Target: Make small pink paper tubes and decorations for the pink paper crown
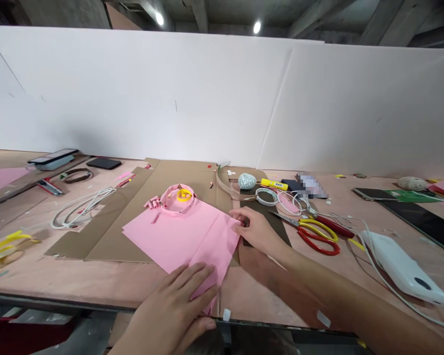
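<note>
A sheet of pink paper [177, 236] lies on flattened brown cardboard [111, 231], with a crease line near its right side. My left hand [177, 305] rests on the paper's near edge, palm down and fingers spread. At the right corner, my right hand [257, 229] has its thumb and index finger pinched on the edge of the pink paper. Just beyond the sheet sits a pink paper ring [163, 202] with a small yellow paper ring [184, 195] inside it. Small pink rolled pieces [152, 202] touch the ring's left side.
Right of the cardboard are scissors [318, 236], a glue stick [274, 184], a tape roll [267, 196], a patterned stone [246, 181] and a white power bank [403, 266]. At left lie a white cable [77, 209], phones and yellow strips [7, 249]. A white board [133, 98] stands behind.
</note>
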A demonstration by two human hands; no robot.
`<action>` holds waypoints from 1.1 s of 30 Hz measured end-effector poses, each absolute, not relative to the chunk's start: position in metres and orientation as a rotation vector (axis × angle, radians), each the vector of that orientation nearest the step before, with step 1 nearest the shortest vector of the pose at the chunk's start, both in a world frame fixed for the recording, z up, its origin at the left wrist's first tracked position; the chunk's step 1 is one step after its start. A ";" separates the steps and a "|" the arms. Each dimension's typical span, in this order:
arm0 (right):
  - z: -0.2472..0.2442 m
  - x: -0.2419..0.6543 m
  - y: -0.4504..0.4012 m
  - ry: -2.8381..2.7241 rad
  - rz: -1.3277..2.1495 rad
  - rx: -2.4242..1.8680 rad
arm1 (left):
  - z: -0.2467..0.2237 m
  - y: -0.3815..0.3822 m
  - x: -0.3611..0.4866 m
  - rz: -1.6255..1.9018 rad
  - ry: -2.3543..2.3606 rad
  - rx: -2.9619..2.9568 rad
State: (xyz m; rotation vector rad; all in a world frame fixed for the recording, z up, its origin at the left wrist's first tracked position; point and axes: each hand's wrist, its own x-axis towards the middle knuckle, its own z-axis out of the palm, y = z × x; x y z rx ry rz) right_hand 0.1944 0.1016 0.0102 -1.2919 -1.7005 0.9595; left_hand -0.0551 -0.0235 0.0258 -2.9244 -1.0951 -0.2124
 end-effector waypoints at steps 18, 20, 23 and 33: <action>0.019 0.208 0.094 -1.494 1.601 -1.197 | 0.026 -0.016 -0.079 -1.224 -1.874 -2.638; 0.021 0.209 0.093 -1.524 1.592 -1.219 | 0.037 0.009 -0.105 -1.235 -2.073 -2.410; 0.023 0.211 0.095 -1.610 1.623 -1.211 | 0.057 0.053 -0.142 -0.975 -2.198 -2.463; 0.020 0.214 0.127 -1.769 1.603 -1.218 | 0.074 0.099 -0.153 -0.725 -2.187 -2.703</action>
